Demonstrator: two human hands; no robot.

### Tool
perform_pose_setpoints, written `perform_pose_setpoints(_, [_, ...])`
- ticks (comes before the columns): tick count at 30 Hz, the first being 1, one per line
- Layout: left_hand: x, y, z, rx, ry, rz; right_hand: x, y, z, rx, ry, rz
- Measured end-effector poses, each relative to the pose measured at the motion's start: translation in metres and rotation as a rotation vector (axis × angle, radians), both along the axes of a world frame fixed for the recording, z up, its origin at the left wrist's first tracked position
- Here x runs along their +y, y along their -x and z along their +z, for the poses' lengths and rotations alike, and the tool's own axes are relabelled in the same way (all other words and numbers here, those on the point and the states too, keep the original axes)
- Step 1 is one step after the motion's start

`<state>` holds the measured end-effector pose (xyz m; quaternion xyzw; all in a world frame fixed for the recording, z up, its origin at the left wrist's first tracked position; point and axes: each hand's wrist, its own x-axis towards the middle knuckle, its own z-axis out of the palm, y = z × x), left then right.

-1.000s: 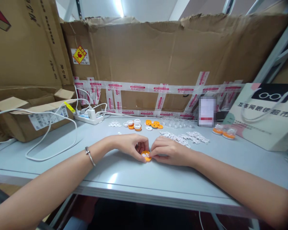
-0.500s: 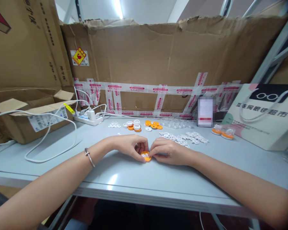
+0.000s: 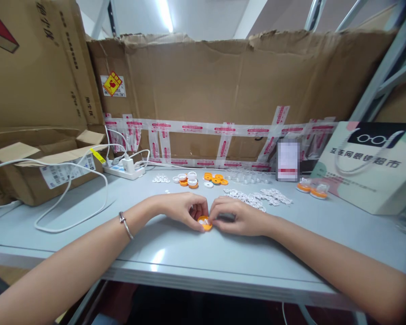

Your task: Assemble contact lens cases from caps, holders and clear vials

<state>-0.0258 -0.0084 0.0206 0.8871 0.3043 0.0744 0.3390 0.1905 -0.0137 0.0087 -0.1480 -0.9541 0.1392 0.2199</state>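
Left hand (image 3: 187,210) grips a small round orange cup (image 3: 207,227) on its left side, thumb at the near left edge, fingers curled behind. Cup sits on the grey table (image 3: 257,262), near its front edge, between the two hands, opening up, with small white and clear bits inside, too small to make out. Right hand (image 3: 240,217) has thumb and fingers bunched at the cup's right rim – cannot tell whether they pinch a piece or only touch.

Behind the hands, left to right: small white parts (image 3: 160,179) in a little heap, a cluster of white and orange round pieces (image 3: 192,176), a group of orange rings (image 3: 219,179) with a white ring (image 3: 208,184) just beside, clear caps (image 3: 248,177) spread further back. Flat white openwork pieces (image 3: 245,200) lie just beyond the right hand. Two orange units with clear tops (image 3: 318,194) stand far right, near the paper bag (image 3: 365,180). Power strip (image 3: 123,170) at back left – cables attached.
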Motion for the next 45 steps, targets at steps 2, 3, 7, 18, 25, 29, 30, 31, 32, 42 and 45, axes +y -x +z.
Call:
perform_pose_setpoints(2, [0.000,0.000,0.000,-0.004,0.001,0.006,0.005,-0.002,0.003,0.081,0.043,-0.061])
perform_pose_setpoints(3, [0.000,0.000,-0.001,-0.006,0.009,0.011,0.008,-0.003,0.004,0.120,0.052,-0.110])
perform_pose_setpoints(7, [-0.001,0.000,-0.002,0.000,0.027,0.026,0.018,-0.010,0.005,0.154,0.035,-0.243])
perform_pose_setpoints(18, [0.045,0.029,0.005,-0.114,-0.602,0.511,0.016,-0.010,0.011,0.141,-0.125,-0.204])
perform_pose_setpoints(25, [0.066,0.028,-0.015,-0.034,-0.703,0.441,0.018,-0.006,0.010,0.122,-0.166,-0.195])
perform_pose_setpoints(29, [0.069,0.022,-0.018,-0.023,-0.703,0.397,0.015,-0.005,0.011,0.123,-0.175,-0.190])
perform_pose_setpoints(30, [0.069,0.022,-0.017,-0.030,-0.696,0.393,0.014,-0.005,0.011,0.124,-0.175,-0.193])
perform_pose_setpoints(31, [0.068,0.022,-0.015,-0.040,-0.686,0.390,0.014,-0.005,0.012,0.125,-0.173,-0.196])
perform_pose_setpoints(32, [0.066,0.022,-0.013,-0.053,-0.669,0.384,0.014,-0.006,0.012,0.128,-0.170,-0.201])
perform_pose_setpoints(42, [0.029,0.021,0.016,-0.310,-0.206,0.253,0.008,-0.005,0.016,0.193,0.067,-0.340])
perform_pose_setpoints(45, [0.028,0.022,0.013,-0.470,0.139,0.167,0.006,-0.003,0.015,0.198,0.143,-0.371])
